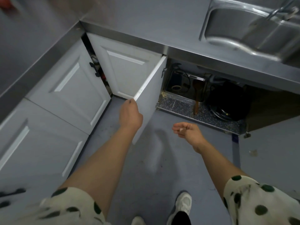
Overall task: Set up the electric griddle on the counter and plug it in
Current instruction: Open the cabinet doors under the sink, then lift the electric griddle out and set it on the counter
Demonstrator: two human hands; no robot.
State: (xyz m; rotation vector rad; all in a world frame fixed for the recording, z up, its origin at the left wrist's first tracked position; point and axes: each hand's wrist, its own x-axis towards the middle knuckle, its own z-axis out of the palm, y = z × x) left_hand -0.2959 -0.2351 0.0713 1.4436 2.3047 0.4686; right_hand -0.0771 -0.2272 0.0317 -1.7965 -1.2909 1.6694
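Observation:
A white cabinet door [149, 98] under the counter stands swung open toward me, and my left hand [129, 113] grips its lower outer corner. Inside the open cabinet sits a round black appliance with a coiled cord [227, 103], which may be the electric griddle; much of it lies in shadow. My right hand [186, 129] hovers in front of the cabinet opening, fingers loosely curled and holding nothing. The grey counter [146, 18] runs above the cabinets.
A steel sink [250, 28] with a tap is set into the counter at top right. In the cabinet a rectangular steel-edged appliance [180, 85] and a wooden spoon [196, 98] stand left of the black one. Closed white doors [68, 85] line the left side.

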